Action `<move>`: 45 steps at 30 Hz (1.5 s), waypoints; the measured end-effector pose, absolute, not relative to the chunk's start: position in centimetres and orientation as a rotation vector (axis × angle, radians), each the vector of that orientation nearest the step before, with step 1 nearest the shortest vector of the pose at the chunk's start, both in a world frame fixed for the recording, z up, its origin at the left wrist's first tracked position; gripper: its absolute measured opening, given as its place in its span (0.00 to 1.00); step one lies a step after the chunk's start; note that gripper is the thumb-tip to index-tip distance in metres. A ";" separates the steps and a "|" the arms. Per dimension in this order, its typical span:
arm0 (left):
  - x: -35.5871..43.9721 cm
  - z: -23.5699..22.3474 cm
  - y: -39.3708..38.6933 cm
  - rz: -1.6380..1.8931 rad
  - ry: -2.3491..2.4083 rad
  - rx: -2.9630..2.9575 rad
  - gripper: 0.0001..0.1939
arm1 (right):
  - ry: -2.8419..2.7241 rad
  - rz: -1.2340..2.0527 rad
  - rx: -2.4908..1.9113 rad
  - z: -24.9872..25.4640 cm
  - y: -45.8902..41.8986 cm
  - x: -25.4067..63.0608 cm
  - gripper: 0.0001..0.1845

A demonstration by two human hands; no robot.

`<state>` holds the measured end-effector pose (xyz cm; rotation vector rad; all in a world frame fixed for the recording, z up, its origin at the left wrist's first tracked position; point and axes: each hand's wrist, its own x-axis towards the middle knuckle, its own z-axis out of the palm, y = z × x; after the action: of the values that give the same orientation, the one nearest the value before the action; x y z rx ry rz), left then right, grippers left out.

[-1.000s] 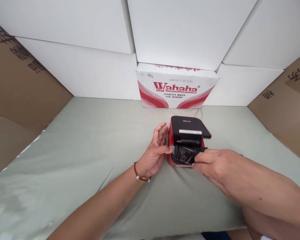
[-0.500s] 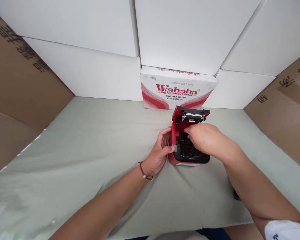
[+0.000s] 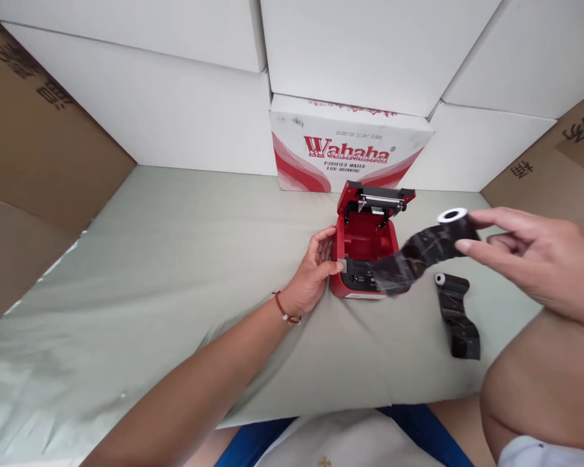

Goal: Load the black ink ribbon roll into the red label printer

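Note:
A small red and black thermal printer (image 3: 339,280) stands on the cloth with its lid (image 3: 377,198) raised and its red inner compartment showing. My left hand (image 3: 312,272) grips its left side, fingers along the wall and thumb on the grey tab at the front corner. To the right, my right hand (image 3: 525,250) pinches a roll of black paper (image 3: 460,228) with a white core. From that roll a loose black strip trails left over the printer's front. A second, thinner black roll (image 3: 453,287) with its strip unrolled lies on the cloth.
Behind the printer stands a white and red Wahaha water carton (image 3: 350,149). White boxes (image 3: 175,104) form the back wall. Brown cardboard walls rise on the left (image 3: 43,175) and right (image 3: 545,172). A pale green cloth (image 3: 199,240) covers the table.
My right hand has lifted the black roll out of the printer and moved right with it. The left hand keeps its hold. The second roll is now uncovered, and the view has shifted slightly.

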<state>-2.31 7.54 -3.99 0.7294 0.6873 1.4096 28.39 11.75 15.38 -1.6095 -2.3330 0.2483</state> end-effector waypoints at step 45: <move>-2.3 -4.4 5.3 1.642 1.146 1.415 0.27 | -2.894 0.182 -1.577 11.3 13.6 15.2 0.15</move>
<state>-2.28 5.25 -4.43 1.4147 1.1456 1.6421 15.15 13.55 11.31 -1.5768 -2.8937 0.1820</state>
